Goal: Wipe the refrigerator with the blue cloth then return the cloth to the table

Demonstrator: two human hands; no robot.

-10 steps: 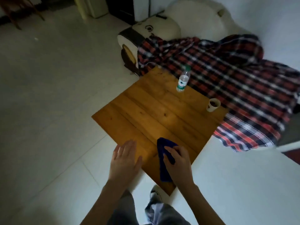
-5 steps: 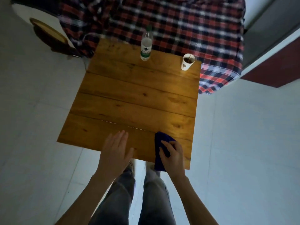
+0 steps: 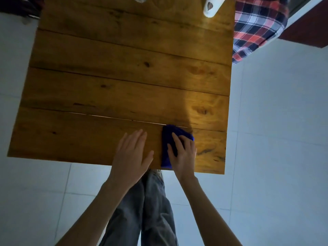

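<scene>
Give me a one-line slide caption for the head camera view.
Right hand on the blue cloth at the wooden table's near edge, left hand open beside it, paper cup at the far edge.
</scene>
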